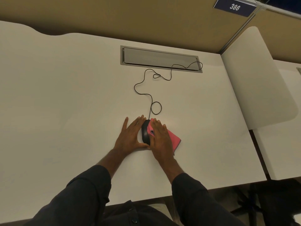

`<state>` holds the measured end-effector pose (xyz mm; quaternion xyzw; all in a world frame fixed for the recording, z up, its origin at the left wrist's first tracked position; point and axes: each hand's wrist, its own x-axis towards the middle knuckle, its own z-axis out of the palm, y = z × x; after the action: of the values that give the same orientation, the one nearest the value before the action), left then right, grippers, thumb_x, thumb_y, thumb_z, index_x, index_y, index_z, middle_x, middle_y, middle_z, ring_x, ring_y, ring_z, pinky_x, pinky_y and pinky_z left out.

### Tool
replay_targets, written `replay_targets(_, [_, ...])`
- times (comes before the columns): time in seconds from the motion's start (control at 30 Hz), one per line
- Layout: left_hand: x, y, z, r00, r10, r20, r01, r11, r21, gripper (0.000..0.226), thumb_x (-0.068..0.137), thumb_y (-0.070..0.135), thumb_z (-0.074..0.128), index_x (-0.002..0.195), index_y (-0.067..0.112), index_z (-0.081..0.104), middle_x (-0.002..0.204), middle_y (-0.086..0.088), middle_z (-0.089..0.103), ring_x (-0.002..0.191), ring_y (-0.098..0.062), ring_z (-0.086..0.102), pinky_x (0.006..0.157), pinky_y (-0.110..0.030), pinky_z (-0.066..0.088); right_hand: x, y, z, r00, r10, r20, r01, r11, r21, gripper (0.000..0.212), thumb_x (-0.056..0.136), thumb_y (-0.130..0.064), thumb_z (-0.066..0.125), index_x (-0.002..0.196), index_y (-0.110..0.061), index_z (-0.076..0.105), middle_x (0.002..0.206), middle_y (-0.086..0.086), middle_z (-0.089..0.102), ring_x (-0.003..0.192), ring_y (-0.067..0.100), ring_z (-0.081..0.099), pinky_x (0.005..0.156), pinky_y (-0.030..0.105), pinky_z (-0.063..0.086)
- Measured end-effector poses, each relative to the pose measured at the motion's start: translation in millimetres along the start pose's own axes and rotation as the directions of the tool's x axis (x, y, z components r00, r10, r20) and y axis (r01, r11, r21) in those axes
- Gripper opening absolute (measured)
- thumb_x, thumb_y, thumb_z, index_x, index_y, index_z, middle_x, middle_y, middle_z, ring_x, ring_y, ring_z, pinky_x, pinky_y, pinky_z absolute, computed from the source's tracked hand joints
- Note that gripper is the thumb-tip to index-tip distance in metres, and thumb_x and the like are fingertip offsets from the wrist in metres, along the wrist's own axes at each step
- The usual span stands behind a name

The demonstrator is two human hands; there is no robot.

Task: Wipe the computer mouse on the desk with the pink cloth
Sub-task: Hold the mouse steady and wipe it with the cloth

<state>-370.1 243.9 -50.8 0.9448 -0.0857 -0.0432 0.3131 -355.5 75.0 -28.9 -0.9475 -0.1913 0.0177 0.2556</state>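
Two flat hands: mouse (145,132), pointing away, is being steadied by left hand (131,134) while cloth (172,139) is being pressed by right hand (160,137) mid-desk (65,95).

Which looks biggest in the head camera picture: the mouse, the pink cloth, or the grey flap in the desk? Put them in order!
1. Grey flap, clearly largest.
2. Pink cloth and mouse: both partly hidden by hands, so unsure which is bigger.

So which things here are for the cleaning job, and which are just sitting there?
For the job:
- computer mouse, steadied by the left hand
- pink cloth, pressed on it by the right hand
- desk

Just there:
- mouse cable
- cable hatch
- number sign 386
- side divider
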Motion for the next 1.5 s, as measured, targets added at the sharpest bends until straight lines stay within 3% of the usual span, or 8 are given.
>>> replay_targets(0.2, [1.0, -3.9, 5.1, 1.000, 0.005, -0.022, -0.005, 1.000, 0.007, 0.127, 0.065, 0.093, 0.050, 0.159, 0.016, 0.016, 0.166, -0.002, 0.019, 0.153, -0.015, 0.015, 0.124, -0.052, -0.005, -20.6, 10.7, 0.2, 0.980, -0.193, 0.041, 0.193, 0.981, 0.023, 0.059, 0.096, -0.010, 0.050, 0.150, -0.005, 0.027, 0.158, 0.006, 0.024, 0.148, 0.021, 0.018, 0.120, 0.043, 0.020])
replay_targets(0.43, [0.6, -7.1, 7.6, 0.999, 0.019, -0.033, -0.019, 1.000, -0.004, 0.120, 0.068, 0.090, 0.047, 0.158, 0.015, 0.022, 0.165, -0.003, 0.022, 0.152, -0.015, 0.020, 0.124, -0.054, -0.001, -25.8, 25.5, -18.0, 0.841, -0.470, 0.266, 0.513, 0.850, -0.120, 0.052, 0.100, -0.019, 0.037, 0.151, -0.009, 0.031, 0.160, 0.006, 0.024, 0.149, 0.021, 0.014, 0.121, 0.044, 0.015])
replay_targets(0.7, [1.4, -8.8, 9.5, 0.999, 0.015, -0.034, -0.015, 1.000, 0.006, 0.121, 0.067, 0.091, 0.048, 0.158, 0.016, 0.022, 0.164, -0.004, 0.023, 0.151, -0.016, 0.021, 0.124, -0.052, -0.002, -20.2, 30.1, -44.5, 0.716, -0.554, 0.425, 0.655, 0.743, -0.135, 0.056, 0.097, -0.018, 0.051, 0.149, -0.010, 0.035, 0.158, 0.006, 0.026, 0.149, 0.019, 0.014, 0.122, 0.038, 0.008])
replay_targets(0.93, [-1.1, -7.6, 7.2, 0.998, 0.021, -0.061, -0.021, 1.000, 0.000, 0.119, 0.069, 0.087, 0.054, 0.158, 0.014, 0.023, 0.164, -0.004, 0.025, 0.151, -0.016, 0.022, 0.124, -0.054, 0.001, -22.3, 38.3, -57.1, 0.672, -0.569, 0.474, 0.690, 0.714, -0.120, 0.059, 0.093, -0.018, 0.059, 0.148, -0.011, 0.038, 0.157, 0.005, 0.029, 0.148, 0.018, 0.015, 0.121, 0.037, 0.008])
replay_targets(1.03, [-1.4, -6.4, 6.2, 0.997, 0.025, -0.069, -0.025, 1.000, 0.005, 0.120, 0.068, 0.083, 0.062, 0.158, 0.013, 0.023, 0.164, -0.003, 0.024, 0.151, -0.016, 0.021, 0.124, -0.054, 0.001, -25.0, 45.0, -57.8, 0.665, -0.553, 0.502, 0.687, 0.716, -0.122, 0.062, 0.094, -0.020, 0.058, 0.150, -0.013, 0.032, 0.159, 0.004, 0.025, 0.149, 0.017, 0.012, 0.121, 0.037, 0.007])
replay_targets(1.17, [-1.1, -4.5, 3.0, 0.999, 0.016, -0.044, -0.015, 1.000, 0.011, 0.124, 0.065, 0.089, 0.051, 0.158, 0.013, 0.020, 0.165, -0.004, 0.023, 0.152, -0.017, 0.020, 0.123, -0.055, 0.001, -34.9, 57.7, -56.9, 0.675, -0.513, 0.531, 0.670, 0.727, -0.149, 0.068, 0.095, -0.021, 0.054, 0.154, -0.017, 0.020, 0.162, -0.001, 0.011, 0.150, 0.015, 0.006, 0.121, 0.035, 0.001])
replay_targets(1.33, [0.3, -6.3, 4.2, 1.000, -0.006, -0.003, 0.006, 0.999, 0.044, 0.130, 0.062, 0.082, 0.067, 0.160, 0.015, 0.013, 0.166, -0.003, 0.018, 0.153, -0.016, 0.014, 0.124, -0.052, -0.004, -59.2, 69.6, -46.4, 0.775, -0.417, 0.475, 0.558, 0.804, -0.204, 0.066, 0.097, -0.022, 0.050, 0.155, -0.017, 0.018, 0.163, 0.000, 0.011, 0.150, 0.016, 0.007, 0.122, 0.033, 0.001])
replay_targets(1.5, [0.9, -6.9, 5.4, 1.000, -0.007, -0.012, 0.007, 0.999, 0.031, 0.132, 0.060, 0.084, 0.067, 0.160, 0.015, 0.014, 0.165, -0.002, 0.021, 0.152, -0.015, 0.017, 0.124, -0.053, -0.003, -68.8, 58.7, -31.0, 0.868, -0.356, 0.347, 0.425, 0.893, -0.148, 0.064, 0.098, -0.018, 0.050, 0.154, -0.016, 0.019, 0.162, 0.000, 0.015, 0.149, 0.017, 0.014, 0.122, 0.035, 0.008])
